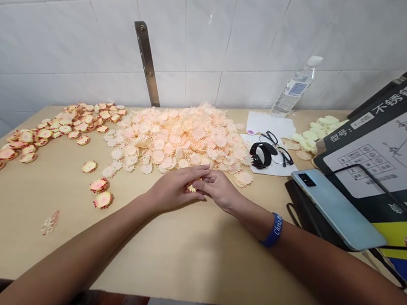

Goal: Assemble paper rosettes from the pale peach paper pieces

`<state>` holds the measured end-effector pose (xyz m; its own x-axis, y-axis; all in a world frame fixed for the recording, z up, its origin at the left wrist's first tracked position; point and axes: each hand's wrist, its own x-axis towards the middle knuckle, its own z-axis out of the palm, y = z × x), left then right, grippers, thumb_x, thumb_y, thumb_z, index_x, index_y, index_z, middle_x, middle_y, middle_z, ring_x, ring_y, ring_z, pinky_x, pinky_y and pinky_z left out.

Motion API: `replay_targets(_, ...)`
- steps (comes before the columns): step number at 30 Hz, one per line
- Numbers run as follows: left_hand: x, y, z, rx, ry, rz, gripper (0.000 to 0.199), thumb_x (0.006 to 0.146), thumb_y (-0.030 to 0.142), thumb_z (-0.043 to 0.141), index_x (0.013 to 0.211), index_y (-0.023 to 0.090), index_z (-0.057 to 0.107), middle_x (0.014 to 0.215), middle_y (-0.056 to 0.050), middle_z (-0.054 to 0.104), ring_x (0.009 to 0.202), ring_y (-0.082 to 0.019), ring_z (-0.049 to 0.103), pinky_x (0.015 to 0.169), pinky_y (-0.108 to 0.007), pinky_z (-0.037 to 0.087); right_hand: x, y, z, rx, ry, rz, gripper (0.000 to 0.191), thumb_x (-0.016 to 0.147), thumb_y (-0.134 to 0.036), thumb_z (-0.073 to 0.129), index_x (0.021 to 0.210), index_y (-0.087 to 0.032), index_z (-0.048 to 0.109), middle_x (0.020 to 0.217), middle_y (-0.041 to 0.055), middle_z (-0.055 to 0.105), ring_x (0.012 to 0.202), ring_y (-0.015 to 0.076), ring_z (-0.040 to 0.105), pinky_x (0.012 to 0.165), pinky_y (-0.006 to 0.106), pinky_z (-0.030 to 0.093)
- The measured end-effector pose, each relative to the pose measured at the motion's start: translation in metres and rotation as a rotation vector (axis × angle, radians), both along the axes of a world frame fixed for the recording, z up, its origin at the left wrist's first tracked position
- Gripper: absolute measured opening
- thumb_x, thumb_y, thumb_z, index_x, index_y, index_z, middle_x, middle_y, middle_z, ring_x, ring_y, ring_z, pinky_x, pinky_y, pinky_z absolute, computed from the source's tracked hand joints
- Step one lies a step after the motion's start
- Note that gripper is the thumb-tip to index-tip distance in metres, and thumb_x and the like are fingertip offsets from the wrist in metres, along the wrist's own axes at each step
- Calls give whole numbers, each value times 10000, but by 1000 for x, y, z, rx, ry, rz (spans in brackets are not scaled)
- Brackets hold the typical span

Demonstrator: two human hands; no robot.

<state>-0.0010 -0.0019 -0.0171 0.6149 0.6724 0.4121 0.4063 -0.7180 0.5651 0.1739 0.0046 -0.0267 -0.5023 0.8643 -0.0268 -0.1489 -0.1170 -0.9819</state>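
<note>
Over the middle of the table, my left hand [172,187] and my right hand [221,190] meet with fingers closed together. Between them they hold a small cream flower piece [191,188], mostly covered by the fingers. Right behind the hands rises a big heap of pale pink flower pieces [183,135] with toothed edges. Left of my left hand lie a few layered flowers with red tips [102,200]. A long row of similar red-edged flowers [43,134] runs along the table's left side.
A water bottle [294,90], eyeglasses [283,156] and a black watch strap [260,155] sit at the back right. Farther right are pale green flower pieces [314,134], a light blue phone [342,208] and a large printed box [395,148]. A metal bracket [147,62] leans at the tiled wall.
</note>
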Motion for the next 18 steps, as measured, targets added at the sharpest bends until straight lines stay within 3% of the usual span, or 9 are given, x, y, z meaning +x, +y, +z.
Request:
replay_targets(6, -3, -1, 2, 130, -20, 56, 424, 885, 370, 621, 1282, 227, 575, 1312, -120, 630, 1207, -232, 608, 1003, -394, 519, 5, 2, -2, 2, 44, 47, 379, 682, -502, 777, 722, -152, 640, 573, -41, 520, 542, 87, 469, 551, 237, 395)
replay_targets(12, -3, -4, 2, 78, -130, 189, 472, 837, 525, 628, 1193, 214, 635, 1158, -111, 714, 1057, -233, 686, 892, -334, 568, 9, -2, -1, -233, 175, 155, 397, 652, -489, 822, 754, -169, 610, 698, -14, 599, 717, 132, 608, 761, 308, 507)
replay_targets(15, -2, -5, 3, 68, -146, 146, 566, 797, 555, 657, 1244, 213, 601, 1247, -129, 668, 1150, -254, 639, 935, -360, 549, 8, -3, 0, -271, 177, 115, 418, 605, -463, 859, 696, -177, 568, 606, -45, 544, 646, 120, 589, 670, 263, 493)
replay_targets(18, -1, -5, 6, 135, -119, 81, 538, 835, 463, 661, 1297, 208, 559, 1379, -147, 569, 1293, -261, 528, 1057, -415, 463, 8, -2, 1, -265, 187, 69, 456, 569, -490, 870, 759, -180, 594, 637, -36, 585, 630, 117, 595, 637, 250, 488)
